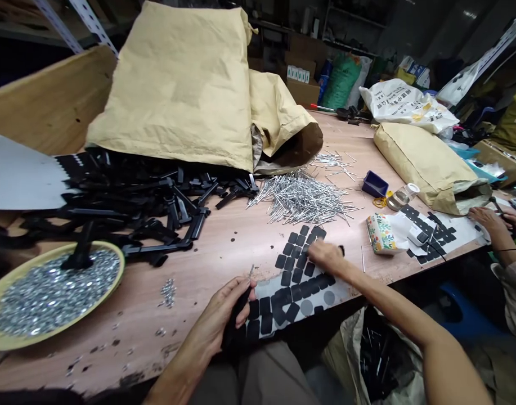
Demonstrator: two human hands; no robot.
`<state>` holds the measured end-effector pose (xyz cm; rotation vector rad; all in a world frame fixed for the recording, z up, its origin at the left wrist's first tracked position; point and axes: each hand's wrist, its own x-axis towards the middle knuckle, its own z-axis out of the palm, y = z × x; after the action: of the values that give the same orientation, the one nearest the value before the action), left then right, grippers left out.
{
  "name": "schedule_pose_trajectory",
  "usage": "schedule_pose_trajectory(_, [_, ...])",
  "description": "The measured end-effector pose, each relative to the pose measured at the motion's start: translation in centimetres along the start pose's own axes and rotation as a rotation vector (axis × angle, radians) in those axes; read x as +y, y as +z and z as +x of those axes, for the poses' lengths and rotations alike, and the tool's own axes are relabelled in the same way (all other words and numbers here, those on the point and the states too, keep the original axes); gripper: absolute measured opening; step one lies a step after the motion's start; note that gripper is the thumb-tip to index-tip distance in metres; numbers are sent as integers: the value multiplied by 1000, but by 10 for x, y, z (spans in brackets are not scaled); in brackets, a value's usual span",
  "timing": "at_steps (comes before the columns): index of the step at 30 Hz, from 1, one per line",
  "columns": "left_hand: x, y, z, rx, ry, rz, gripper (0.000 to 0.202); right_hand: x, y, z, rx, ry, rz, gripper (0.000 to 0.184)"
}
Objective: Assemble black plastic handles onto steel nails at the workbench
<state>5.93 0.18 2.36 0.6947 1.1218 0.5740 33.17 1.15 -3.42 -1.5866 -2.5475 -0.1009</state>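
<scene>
My left hand [228,304] is closed around a black plastic part [236,309] close to the table's front edge. A thin metal pin [251,271] sticks up at its top. My right hand [326,256] reaches over several black rounded-square pads [288,263], its fingers curled down and pressed together at the pads' right side. Whatever is under those fingertips is hidden. More pads stick to a pale backing sheet [264,287] between my hands. Beyond them lies a heap of metal pins [304,197].
At left, a yellow bowl [118,275] holds small shiny metal pieces, beside piled black plastic parts [156,208]. Large paper sacks [177,79] stand behind. A tissue box [380,233], a blue tray [375,184] and another person's hands [492,222] are at right. An open sack [346,343] sits below.
</scene>
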Motion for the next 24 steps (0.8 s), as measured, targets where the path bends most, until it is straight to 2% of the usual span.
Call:
schedule_pose_trajectory(2, [-2,-1,0,-3,15,39,43,2,0,1,23,92,-49,32])
schedule_pose_trajectory(6, [-3,0,-2,-1,38,55,42,-10,4,-1,-26,-61,-108,27])
schedule_pose_trajectory(8, [-3,0,-4,6,48,54,41,-18,4,-2,-58,-85,-156,26])
schedule_pose_trajectory(11, [-3,0,-9,6,55,42,41,-25,-8,-3,-81,1,-183,22])
schedule_pose_trajectory(13, [-3,-3,-13,15,61,14,41,-28,-24,-14,-36,128,-188,21])
schedule_pose_trajectory(15, [-2,-9,-18,47,71,-25,40,-34,-46,-38,64,301,-175,22])
schedule_pose_trajectory(18, [2,-24,-25,128,99,-110,36,-49,-77,-101,166,548,-99,23])
schedule_pose_trajectory(21, [5,-41,-28,213,137,-172,33,-55,-87,-171,68,831,-6,22])
schedule_pose_trajectory(24, [5,-52,-32,229,147,-172,33,-53,-78,-208,-53,1024,161,23])
